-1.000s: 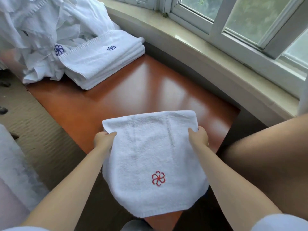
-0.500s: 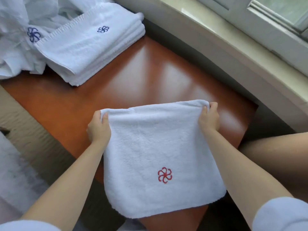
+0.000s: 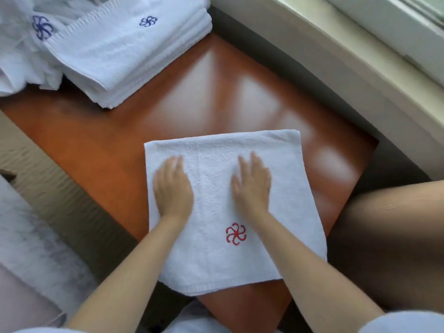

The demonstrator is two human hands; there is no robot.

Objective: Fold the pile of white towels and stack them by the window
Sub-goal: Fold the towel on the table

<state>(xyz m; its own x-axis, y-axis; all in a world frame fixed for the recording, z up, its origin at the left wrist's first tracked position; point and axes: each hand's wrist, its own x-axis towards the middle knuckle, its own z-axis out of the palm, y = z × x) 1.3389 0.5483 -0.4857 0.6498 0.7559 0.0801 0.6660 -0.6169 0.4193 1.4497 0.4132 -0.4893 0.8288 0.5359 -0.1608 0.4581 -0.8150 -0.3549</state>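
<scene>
A white towel with a red flower emblem [image 3: 283, 212] lies flat on the near part of the orange-brown table [image 3: 125, 150], its front edge hanging over the table's edge. My left hand [image 3: 173, 188] presses flat on the towel's left half, fingers straight. My right hand [image 3: 251, 186] presses flat near its middle, fingers straight. A stack of folded white towels with a blue emblem [image 3: 125, 51] sits at the table's far left. An unfolded pile of white towels [image 3: 21, 44] lies beside and behind that stack at the top left.
A pale window sill [image 3: 336, 63] curves along the right, with the window frame [image 3: 408, 22] above it. My knee [image 3: 389, 243] is at the right, beside the table. Carpet [image 3: 48, 193] and a white cloth [image 3: 31, 241] lie at the left.
Both hands let go of the towel's far corners and moved onto its surface, now pressing it flat. The towel settled fully onto the table. The view tilted further down.
</scene>
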